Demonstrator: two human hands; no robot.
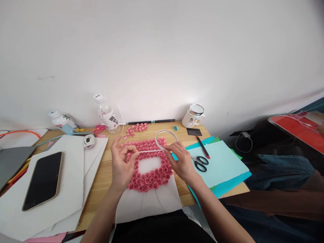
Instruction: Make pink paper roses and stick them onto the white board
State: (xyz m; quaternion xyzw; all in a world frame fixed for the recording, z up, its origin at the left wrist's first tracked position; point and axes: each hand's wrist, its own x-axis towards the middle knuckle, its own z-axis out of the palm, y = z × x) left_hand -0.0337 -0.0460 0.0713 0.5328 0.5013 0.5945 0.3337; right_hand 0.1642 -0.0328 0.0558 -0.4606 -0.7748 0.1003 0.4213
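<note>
A thin roll of white tape is held by my right hand, its thumb and fingers closed at the ring's lower edge. A strip of the tape stretches left to my left hand, whose thumb and index finger pinch it; its other fingers are raised. Another thin white strip rises above my left fingers. Below both hands lies a white sheet with rows of pink rolled paper roses around a bare middle. Two curved lines run down the sheet beneath the roses.
Loose pink roses lie behind the sheet. To the right are black-handled scissors, a pen, blue paper and a mug. At left are a phone, a bottle and white sheets. Another person sits far right.
</note>
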